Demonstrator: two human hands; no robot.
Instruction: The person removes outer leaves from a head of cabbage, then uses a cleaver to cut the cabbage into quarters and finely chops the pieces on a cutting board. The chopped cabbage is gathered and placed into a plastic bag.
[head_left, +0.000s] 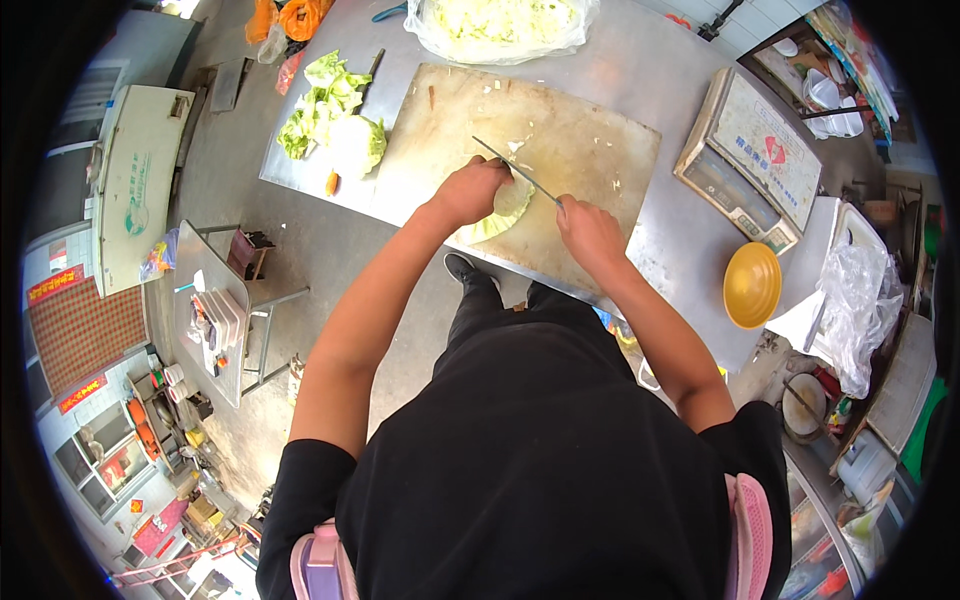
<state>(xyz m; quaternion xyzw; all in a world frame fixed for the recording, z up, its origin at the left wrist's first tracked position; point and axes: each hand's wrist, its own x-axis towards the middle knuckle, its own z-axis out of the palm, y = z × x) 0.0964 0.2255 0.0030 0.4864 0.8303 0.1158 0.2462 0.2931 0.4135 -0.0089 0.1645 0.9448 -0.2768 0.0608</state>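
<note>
A piece of cabbage lies on the worn cutting board, near its front edge. My left hand presses on the cabbage with bent fingers, close to the blade. In my right hand is the handle of a kitchen knife; seen from above, its blade appears as a thin dark line slanting to the left hand's fingertips. Whether the edge is inside the cabbage I cannot tell. Small pale scraps of cabbage are scattered over the board.
Left of the board are a cabbage head, loose leaves and a dark, narrow tool. Behind it stands a plastic-lined container of shredded cabbage. A weighing scale and yellow bowl occupy the steel table's right side.
</note>
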